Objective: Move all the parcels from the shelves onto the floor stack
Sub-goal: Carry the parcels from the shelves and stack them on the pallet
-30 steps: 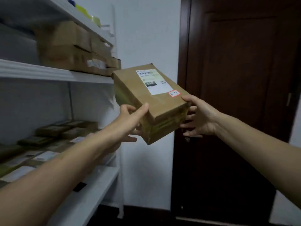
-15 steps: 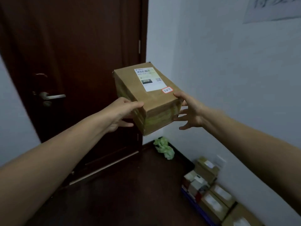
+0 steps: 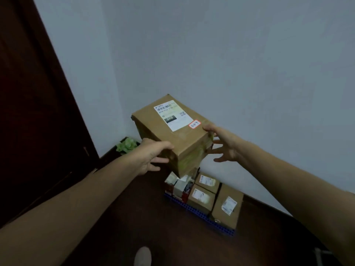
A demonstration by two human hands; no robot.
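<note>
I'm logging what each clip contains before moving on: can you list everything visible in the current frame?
held parcel: one, brown with white label, in the air between both hands
brown floor parcels: three, brown, on the mat by the wall
small packages: count unclear, white and red, mat's left end
mat: one, blue, under the stack
crumpled wad: one, green, floor corner
door: one, dark brown, left
shoe: one, pale, bottom edge
left hand: one, grips parcel's near corner
right hand: one, thumb on parcel's top edge, fingers spread
</note>
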